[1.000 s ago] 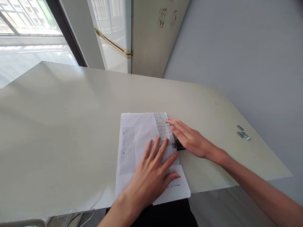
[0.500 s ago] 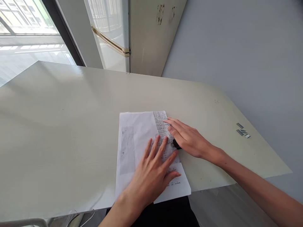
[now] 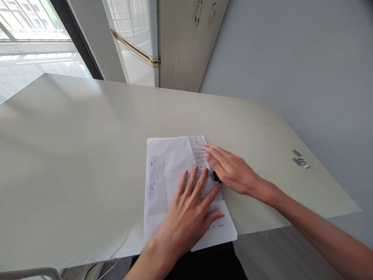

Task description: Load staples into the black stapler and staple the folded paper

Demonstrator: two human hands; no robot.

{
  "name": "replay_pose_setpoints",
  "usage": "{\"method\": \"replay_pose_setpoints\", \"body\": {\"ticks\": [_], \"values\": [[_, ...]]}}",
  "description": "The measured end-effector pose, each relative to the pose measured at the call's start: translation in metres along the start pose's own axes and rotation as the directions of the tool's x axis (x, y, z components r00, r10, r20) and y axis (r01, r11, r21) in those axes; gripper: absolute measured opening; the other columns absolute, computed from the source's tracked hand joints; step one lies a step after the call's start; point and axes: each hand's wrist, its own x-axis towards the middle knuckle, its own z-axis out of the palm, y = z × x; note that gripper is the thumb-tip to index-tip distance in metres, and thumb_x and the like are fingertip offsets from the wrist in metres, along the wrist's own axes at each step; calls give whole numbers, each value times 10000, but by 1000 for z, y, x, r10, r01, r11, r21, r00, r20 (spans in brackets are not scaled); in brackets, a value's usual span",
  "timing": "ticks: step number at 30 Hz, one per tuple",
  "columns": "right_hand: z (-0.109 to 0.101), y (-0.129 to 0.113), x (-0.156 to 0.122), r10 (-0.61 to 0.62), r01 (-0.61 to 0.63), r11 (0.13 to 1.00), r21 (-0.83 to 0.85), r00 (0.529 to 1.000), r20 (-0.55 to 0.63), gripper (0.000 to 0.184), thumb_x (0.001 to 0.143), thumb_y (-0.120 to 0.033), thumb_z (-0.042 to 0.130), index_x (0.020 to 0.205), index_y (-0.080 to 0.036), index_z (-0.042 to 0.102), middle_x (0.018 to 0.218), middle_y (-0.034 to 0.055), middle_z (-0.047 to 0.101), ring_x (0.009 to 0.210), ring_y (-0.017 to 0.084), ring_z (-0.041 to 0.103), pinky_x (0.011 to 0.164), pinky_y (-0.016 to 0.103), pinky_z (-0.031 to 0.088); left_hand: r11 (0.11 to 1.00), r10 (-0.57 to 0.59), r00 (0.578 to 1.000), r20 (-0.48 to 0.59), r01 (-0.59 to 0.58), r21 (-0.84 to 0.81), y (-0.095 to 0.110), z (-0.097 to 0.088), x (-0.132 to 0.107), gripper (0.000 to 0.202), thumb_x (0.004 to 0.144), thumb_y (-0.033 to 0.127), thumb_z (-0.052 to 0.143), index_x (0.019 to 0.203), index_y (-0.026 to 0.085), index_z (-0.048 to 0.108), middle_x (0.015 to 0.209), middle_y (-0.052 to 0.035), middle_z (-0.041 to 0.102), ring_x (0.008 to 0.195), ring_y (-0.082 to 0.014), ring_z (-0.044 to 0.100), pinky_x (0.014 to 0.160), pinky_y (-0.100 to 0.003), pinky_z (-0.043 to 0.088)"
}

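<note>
Printed white paper sheets (image 3: 177, 149) lie at the table's front edge, with a folded part jutting out at the lower right. My left hand (image 3: 190, 212) rests flat on them, fingers spread, holding nothing. At the papers' right edge, my right hand (image 3: 233, 169) covers what looks like a small black stapler (image 3: 215, 176). Only its dark front end shows; the rest is hidden under the palm. The right fingers are stretched close together, their tips over the printed strip, and the thumb lies beside them.
Several small grey strips, like staples (image 3: 297, 161), lie toward the right side of the pale table (image 3: 87, 167). Behind the table stand a fridge (image 3: 180, 46) and a grey wall (image 3: 285, 54). A window (image 3: 35, 23) is at the far left.
Both hands keep nearly the same pose on the papers and the black stapler. The view has shifted very slightly.
</note>
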Motion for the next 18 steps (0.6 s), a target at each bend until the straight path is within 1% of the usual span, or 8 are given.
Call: {"method": "replay_pose_setpoints", "body": {"ticks": [5,12,15,18], "values": [[0,2,1,-26,26,1000,-1,999,-26,544,1095,-553,227,1532,-364,489,1636,-8,474,1516,293,427,1215,548,386,1000,-1,1000,-2,1,-17,0,-1,1,573,1045,543,525,1551,283,450,1745,-88,171,1595,-358,147,1277,-609,277],[-9,1,-2,-9,9,996,92,1000,0,539,1097,-558,220,1539,-385,475,1610,-23,511,1477,299,483,1185,534,435,1000,2,1000,19,-2,-14,0,-2,1,568,1047,544,515,1542,271,465,1740,-95,190,1595,-357,129,1284,-612,256],[-9,1,-3,-1,1,995,98,1000,0,546,1092,-572,227,1554,-387,452,1617,-20,502,1483,312,473,1188,553,428,1000,3,999,33,-3,-10,1,-3,1,563,1047,547,513,1542,283,458,1739,-84,200,1597,-347,122,1277,-621,267],[-7,2,-2,8,-8,996,84,1000,-8,543,1091,-570,237,1556,-379,443,1629,-16,485,1489,316,464,1194,570,414,1000,5,999,36,-5,0,1,-4,1,559,1051,541,507,1535,264,468,1731,-107,219,1592,-348,146,1274,-620,275]]}}
